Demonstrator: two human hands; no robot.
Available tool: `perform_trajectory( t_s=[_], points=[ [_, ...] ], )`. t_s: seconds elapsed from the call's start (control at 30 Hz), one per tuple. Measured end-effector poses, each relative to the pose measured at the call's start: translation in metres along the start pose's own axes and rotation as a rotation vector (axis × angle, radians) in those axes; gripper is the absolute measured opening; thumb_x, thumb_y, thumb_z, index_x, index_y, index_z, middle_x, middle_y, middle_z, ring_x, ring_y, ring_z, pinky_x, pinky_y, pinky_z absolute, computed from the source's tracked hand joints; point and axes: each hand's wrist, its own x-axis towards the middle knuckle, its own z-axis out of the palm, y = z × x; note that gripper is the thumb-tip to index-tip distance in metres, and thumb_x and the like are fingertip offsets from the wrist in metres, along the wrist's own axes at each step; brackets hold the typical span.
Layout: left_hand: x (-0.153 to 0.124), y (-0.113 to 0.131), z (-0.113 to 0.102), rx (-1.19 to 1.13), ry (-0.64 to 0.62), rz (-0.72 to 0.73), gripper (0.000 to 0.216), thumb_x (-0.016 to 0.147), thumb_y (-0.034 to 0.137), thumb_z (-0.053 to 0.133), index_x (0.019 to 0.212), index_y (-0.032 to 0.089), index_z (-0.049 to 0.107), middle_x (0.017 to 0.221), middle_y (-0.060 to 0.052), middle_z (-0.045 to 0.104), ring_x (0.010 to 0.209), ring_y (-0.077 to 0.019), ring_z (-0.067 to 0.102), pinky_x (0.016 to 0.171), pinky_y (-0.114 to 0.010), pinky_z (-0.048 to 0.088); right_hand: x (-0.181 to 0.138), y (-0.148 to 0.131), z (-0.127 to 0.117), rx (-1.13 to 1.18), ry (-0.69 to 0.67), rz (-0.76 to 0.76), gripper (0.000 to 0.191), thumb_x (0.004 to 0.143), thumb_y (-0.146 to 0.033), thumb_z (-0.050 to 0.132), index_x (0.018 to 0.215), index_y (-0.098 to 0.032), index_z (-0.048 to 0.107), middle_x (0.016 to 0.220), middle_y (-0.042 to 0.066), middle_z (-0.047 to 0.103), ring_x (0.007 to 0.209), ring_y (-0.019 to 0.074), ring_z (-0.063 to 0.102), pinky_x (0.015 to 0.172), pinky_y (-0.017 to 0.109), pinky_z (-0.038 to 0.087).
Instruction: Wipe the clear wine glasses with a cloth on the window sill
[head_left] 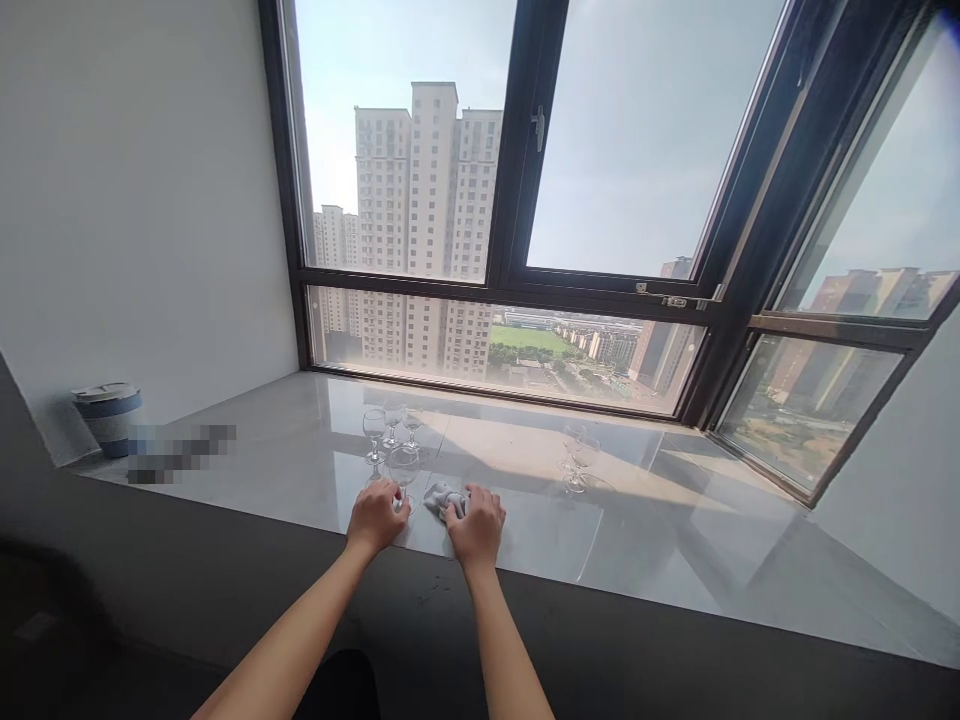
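Observation:
My left hand (377, 515) is at the front of the sill, its fingers closed at the lower part of a clear stemmed glass (403, 462). That glass stands upright, with its stem partly hidden by the fingers. A little to the right, my right hand (478, 525) grips a crumpled grey-white cloth (442, 498) lying on the sill. The cloth is beside the glass and apart from its bowl. Just behind the held glass, several more stemmed glasses (374, 428) stand upright in a cluster.
The shiny tiled window sill (645, 520) runs across the view. Two more stemmed glasses (585, 455) stand to the right. A blue-and-white lidded cup (110, 418) is at the left end, beside a blurred patch. Dark window frames (502, 290) rise behind.

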Motion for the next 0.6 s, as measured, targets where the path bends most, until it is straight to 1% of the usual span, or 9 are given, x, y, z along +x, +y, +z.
perform_trajectory(
  t_s=[0.17, 0.33, 0.47, 0.6],
  points=[
    [0.0003, -0.0007, 0.0023, 0.012, 0.012, 0.002, 0.018, 0.082, 0.034, 0.048, 0.072, 0.021, 0.055, 0.078, -0.004, 0.061, 0.084, -0.0216, 0.056, 0.075, -0.032, 0.038, -0.0007, -0.0031, -0.0047, -0.062, 0.034, 0.038, 0.038, 0.078, -0.034, 0.060, 0.112, -0.018, 0.059, 0.107, 0.012, 0.058, 0.106, 0.0286, 0.048, 0.091, 0.040, 0.034],
    [0.0002, -0.0016, 0.0043, 0.017, 0.009, 0.004, 0.019, 0.083, 0.034, 0.048, 0.073, 0.020, 0.056, 0.078, -0.004, 0.061, 0.083, -0.0209, 0.056, 0.074, -0.032, 0.037, -0.0014, -0.0057, -0.0078, -0.147, 0.048, 0.097, 0.047, 0.076, -0.038, 0.063, 0.118, -0.017, 0.056, 0.107, 0.014, 0.056, 0.104, 0.0311, 0.048, 0.089, 0.041, 0.036],
    [0.0002, -0.0005, 0.0032, 0.026, 0.001, -0.002, 0.020, 0.084, 0.034, 0.047, 0.073, 0.020, 0.057, 0.076, -0.004, 0.060, 0.081, -0.0203, 0.055, 0.072, -0.031, 0.036, -0.0010, -0.0033, -0.0036, -0.137, -0.022, 0.143, 0.046, 0.080, -0.037, 0.060, 0.120, -0.015, 0.053, 0.108, 0.016, 0.059, 0.106, 0.0305, 0.053, 0.087, 0.038, 0.038],
    [0.0007, 0.0011, 0.0006, 0.037, -0.020, 0.001, 0.026, 0.086, 0.035, 0.045, 0.067, 0.020, 0.056, 0.073, -0.004, 0.058, 0.080, -0.0199, 0.054, 0.071, -0.030, 0.036, -0.0006, 0.0006, 0.0016, -0.076, -0.124, 0.197, 0.046, 0.085, -0.036, 0.054, 0.126, -0.016, 0.047, 0.107, 0.015, 0.064, 0.098, 0.0265, 0.061, 0.072, 0.031, 0.042]
  ],
)
